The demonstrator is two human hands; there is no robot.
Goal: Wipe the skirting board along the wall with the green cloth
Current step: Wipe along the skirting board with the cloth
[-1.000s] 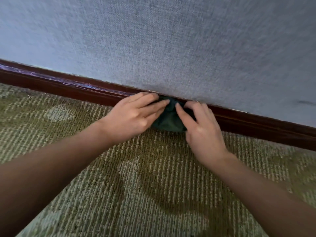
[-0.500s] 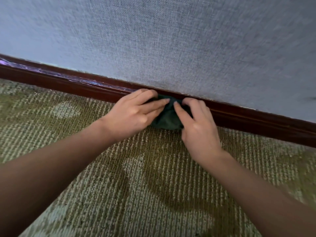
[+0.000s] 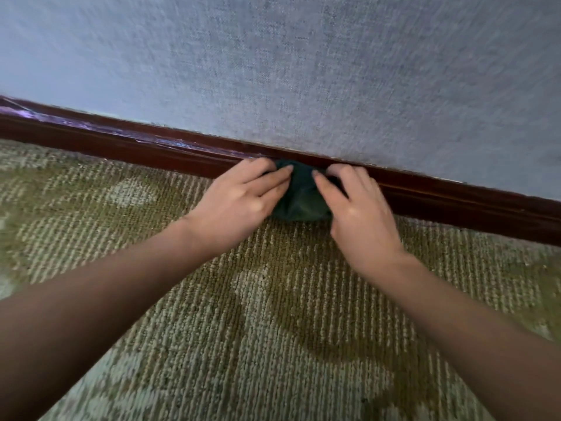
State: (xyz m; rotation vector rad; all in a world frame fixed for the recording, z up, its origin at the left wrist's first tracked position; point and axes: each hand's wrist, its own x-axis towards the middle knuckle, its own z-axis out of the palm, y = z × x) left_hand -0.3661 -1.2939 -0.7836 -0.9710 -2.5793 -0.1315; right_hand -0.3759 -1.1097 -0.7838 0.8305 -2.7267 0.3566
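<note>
L hand point(image 3: 239, 205), R hand point(image 3: 361, 217), cloth point(image 3: 300, 200) on skirting point(image 3: 121, 147)

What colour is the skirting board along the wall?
The skirting board is dark reddish brown, head view.

I see the floor point(image 3: 273, 344), laid with ribbed carpet in olive and pale patches, running up to the dark reddish-brown skirting board point(image 3: 151, 150), with the bunched green cloth point(image 3: 300, 202) touching the carpet with its lower edge at the board's foot.
</note>
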